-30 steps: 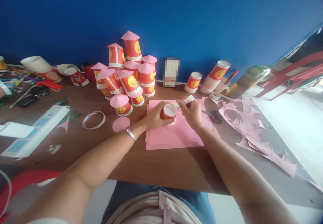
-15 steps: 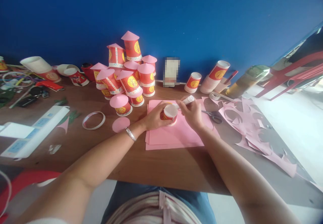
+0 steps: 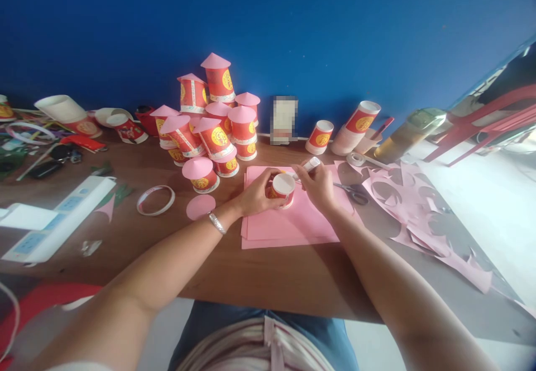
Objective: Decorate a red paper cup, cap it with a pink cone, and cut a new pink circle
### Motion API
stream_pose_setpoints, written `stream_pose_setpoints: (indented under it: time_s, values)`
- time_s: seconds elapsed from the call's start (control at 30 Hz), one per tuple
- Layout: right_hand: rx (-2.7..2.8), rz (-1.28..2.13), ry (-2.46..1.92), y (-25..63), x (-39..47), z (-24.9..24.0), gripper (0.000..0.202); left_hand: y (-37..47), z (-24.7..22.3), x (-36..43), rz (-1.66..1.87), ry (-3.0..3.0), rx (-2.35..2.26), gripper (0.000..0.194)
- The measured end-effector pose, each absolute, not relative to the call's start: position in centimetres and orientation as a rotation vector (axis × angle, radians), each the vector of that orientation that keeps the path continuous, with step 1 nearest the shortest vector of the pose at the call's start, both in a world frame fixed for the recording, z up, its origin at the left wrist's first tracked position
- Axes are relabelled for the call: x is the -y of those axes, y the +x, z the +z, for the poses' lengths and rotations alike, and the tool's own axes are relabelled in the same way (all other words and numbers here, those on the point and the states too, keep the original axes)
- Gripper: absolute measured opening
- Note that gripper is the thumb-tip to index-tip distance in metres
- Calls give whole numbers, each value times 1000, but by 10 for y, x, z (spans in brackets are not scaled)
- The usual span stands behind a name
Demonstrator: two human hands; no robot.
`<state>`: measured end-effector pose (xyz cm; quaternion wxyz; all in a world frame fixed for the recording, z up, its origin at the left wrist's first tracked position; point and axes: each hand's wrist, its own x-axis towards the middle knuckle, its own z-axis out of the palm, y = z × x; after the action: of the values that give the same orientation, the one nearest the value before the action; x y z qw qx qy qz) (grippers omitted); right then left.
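My left hand (image 3: 258, 194) is closed round a small red paper cup (image 3: 283, 187), whose white round end faces up, above pink paper sheets (image 3: 293, 229). Just to its right, my right hand (image 3: 319, 188) grips a white tube (image 3: 311, 164), its narrow end pointing at the cup's rim. A pink paper disc (image 3: 201, 207) lies on the table left of the sheets. Behind it stand several red cups with pink cone tops (image 3: 216, 136), some stacked on others.
Scissors (image 3: 357, 194) and a tape roll (image 3: 355, 159) lie right of the sheets, beside pink paper scraps (image 3: 419, 215). A power strip (image 3: 62, 217) and a paper ring (image 3: 155, 200) are on the left. More cups (image 3: 320, 137) stand along the blue wall.
The white tube in my right hand has tilted and dipped slightly beside the cup. The cup has turned a little in my left hand.
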<state>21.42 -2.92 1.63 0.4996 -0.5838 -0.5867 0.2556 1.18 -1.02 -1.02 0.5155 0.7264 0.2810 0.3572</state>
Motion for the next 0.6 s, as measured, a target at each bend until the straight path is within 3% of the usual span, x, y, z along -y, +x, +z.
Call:
stream_pose_setpoints:
  time_s: [0.6]
  values:
    - [1086, 943, -1150, 226, 14, 3, 63, 6, -1, 10, 808, 1821, -585, 64]
